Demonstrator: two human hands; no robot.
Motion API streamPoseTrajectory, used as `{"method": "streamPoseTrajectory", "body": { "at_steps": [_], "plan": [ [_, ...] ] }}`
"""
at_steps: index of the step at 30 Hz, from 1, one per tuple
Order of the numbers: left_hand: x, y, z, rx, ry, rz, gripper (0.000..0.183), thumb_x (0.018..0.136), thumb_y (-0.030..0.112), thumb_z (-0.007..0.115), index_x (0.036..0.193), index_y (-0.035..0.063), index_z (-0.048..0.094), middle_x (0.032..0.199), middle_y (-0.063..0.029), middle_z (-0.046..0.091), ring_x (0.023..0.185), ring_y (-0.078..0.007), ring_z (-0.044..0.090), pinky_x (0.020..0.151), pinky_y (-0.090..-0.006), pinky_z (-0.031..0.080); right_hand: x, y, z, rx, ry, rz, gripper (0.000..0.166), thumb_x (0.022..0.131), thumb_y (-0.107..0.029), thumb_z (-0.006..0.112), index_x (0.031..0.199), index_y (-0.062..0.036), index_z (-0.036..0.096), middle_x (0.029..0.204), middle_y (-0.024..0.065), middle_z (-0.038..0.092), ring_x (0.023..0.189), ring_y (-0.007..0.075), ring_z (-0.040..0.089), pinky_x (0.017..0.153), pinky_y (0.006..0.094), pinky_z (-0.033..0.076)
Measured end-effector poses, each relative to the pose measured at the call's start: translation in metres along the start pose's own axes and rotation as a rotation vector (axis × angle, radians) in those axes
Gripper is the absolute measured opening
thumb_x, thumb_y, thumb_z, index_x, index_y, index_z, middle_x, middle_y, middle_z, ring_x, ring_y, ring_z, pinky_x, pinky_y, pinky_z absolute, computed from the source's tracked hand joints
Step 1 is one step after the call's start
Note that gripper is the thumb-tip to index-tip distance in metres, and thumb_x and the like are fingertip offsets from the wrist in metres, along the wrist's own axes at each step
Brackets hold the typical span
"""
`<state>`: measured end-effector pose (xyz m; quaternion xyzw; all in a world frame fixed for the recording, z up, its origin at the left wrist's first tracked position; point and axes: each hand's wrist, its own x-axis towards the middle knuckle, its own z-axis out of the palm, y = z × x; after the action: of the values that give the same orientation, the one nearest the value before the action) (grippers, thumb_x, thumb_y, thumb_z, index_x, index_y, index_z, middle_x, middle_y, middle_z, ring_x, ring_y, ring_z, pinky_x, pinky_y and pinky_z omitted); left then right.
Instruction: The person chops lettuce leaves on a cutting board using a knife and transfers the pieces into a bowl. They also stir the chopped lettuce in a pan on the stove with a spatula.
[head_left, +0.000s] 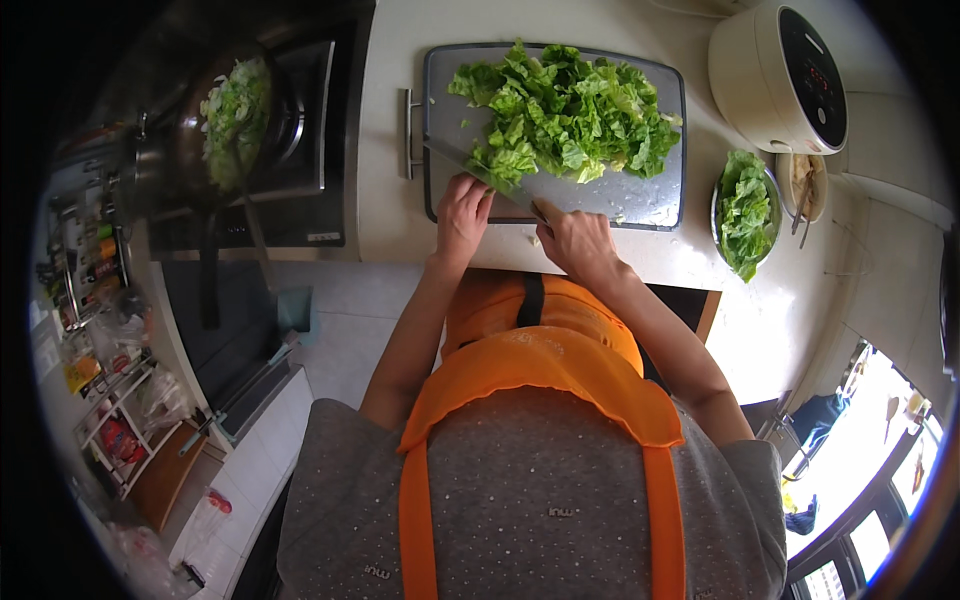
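My right hand (579, 244) grips the handle of a kitchen knife (517, 196) whose blade points up and left across the cutting board (562, 206). On the board lies a large heap of chopped green lettuce (577, 112). The blade lies along the heap's lower left edge and hides part of the greens there. My left hand (463, 214) is at the board's near edge beside the blade, its bent fingertips on a small bit of leaf. How firmly those fingers hold the leaf is hard to see.
To the left, a wok (277, 150) of pale chopped vegetables (236, 120) with a utensil in it stands on the black stove (334, 150). At right are a bowl of whole leaves (744, 214), a small bowl (817, 184) with utensils and a rice cooker (765, 82).
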<state>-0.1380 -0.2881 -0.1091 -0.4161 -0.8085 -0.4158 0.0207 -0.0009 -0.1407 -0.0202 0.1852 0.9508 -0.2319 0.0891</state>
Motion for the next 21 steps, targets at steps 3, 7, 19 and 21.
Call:
{"method": "streamPoseTrajectory", "body": {
  "at_steps": [3, 7, 19, 21],
  "plan": [
    [0.024, -0.012, 0.001, 0.01, -0.064, -0.002, 0.019, 0.081, 0.0, 0.069, 0.099, 0.0057, 0.066, 0.101, -0.0102, 0.062, 0.095, -0.0318, 0.061, 0.081, -0.0415, 0.052, 0.015, 0.01, 0.006, 0.091, 0.105, 0.005, 0.027, 0.094, -0.024, 0.057, 0.116, -0.0125, 0.066, 0.069, 0.0177, 0.068, 0.061, 0.0355, 0.068, 0.061, 0.0475, 0.056],
    [0.078, -0.043, 0.008, 0.001, -0.033, 0.052, 0.024, 0.079, -0.003, 0.067, 0.101, 0.0066, 0.066, 0.106, -0.0113, 0.064, 0.101, -0.0343, 0.061, 0.084, -0.0417, 0.052, 0.022, 0.013, -0.02, 0.256, 0.122, 0.087, 0.03, 0.093, -0.027, 0.056, 0.117, -0.0136, 0.067, 0.071, 0.0197, 0.068, 0.066, 0.0394, 0.068, 0.066, 0.049, 0.055],
    [0.168, 0.005, -0.054, 0.259, -0.417, 0.181, 0.043, 0.079, 0.0, 0.061, 0.121, 0.0105, 0.066, 0.132, -0.0098, 0.058, 0.125, -0.0316, 0.051, 0.105, -0.0393, 0.043, -0.046, 0.052, -0.069, 0.361, 0.42, 0.213, 0.037, 0.091, -0.019, 0.062, 0.127, -0.0152, 0.066, 0.061, 0.0143, 0.064, 0.056, 0.0319, 0.065, 0.058, 0.0408, 0.054],
    [0.182, 0.027, -0.054, 0.113, -0.385, 0.199, 0.038, 0.082, 0.0, 0.062, 0.119, 0.0081, 0.067, 0.13, -0.0114, 0.059, 0.122, -0.0308, 0.055, 0.104, -0.0372, 0.044, -0.054, 0.067, -0.064, 0.319, 0.435, 0.245, 0.039, 0.09, -0.018, 0.061, 0.129, -0.0164, 0.064, 0.059, 0.0142, 0.064, 0.054, 0.0314, 0.065, 0.058, 0.0406, 0.054]
  ]
}}
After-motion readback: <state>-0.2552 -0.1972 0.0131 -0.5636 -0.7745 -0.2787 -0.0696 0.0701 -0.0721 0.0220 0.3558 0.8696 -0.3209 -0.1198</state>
